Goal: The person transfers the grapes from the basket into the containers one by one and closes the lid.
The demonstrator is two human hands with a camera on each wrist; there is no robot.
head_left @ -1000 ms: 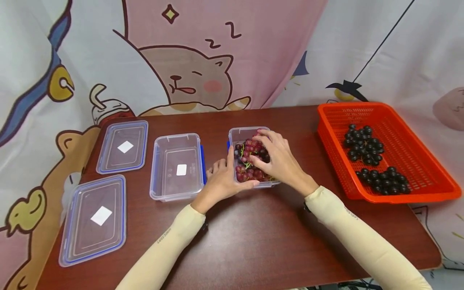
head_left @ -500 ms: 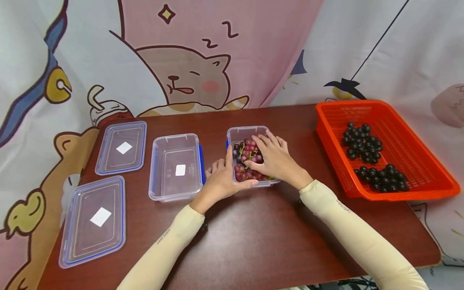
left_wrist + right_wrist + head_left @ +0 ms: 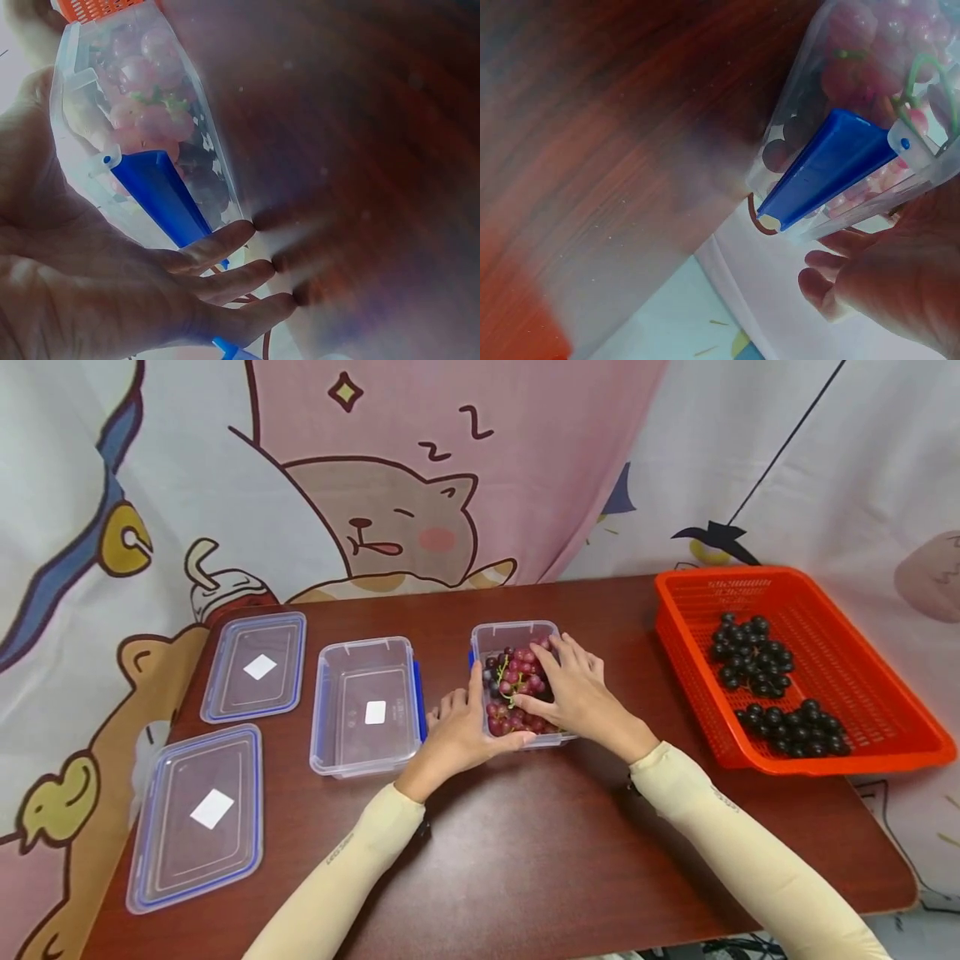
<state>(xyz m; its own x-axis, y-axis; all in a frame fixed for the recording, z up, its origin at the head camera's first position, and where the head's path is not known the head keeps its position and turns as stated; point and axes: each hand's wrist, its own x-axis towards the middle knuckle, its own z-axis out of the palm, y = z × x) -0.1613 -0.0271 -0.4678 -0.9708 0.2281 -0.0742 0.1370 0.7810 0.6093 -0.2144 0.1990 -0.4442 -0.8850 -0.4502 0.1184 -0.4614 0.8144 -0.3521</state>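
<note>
- Clear plastic lids, two of them, lie flat at the left end of the brown table (image 3: pixel 525 860): the near lid (image 3: pixel 197 814) by the front edge, the far lid (image 3: pixel 257 666) behind it, each with a blue rim and a white sticker.
- Just right of the far lid stands an empty clear box (image 3: pixel 367 706) with a blue latch on its right side.
- Next comes the left hand (image 3: pixel 457 735), fingers curled round the near left corner of the grape box (image 3: pixel 504 635), thumb along the box's front wall and palm against the blue latch (image 3: pixel 161 195).
- The grape box sits mid-table, between the empty box and the basket, and holds red grapes (image 3: pixel 513 681) on green stems.
- The right hand (image 3: pixel 577 697) lies over the grapes, fingers nearly straight and spread, pressing down on them and holding nothing.
- At the far right an orange basket (image 3: pixel 862 693) holds two bunches of dark grapes (image 3: pixel 753 656).
</note>
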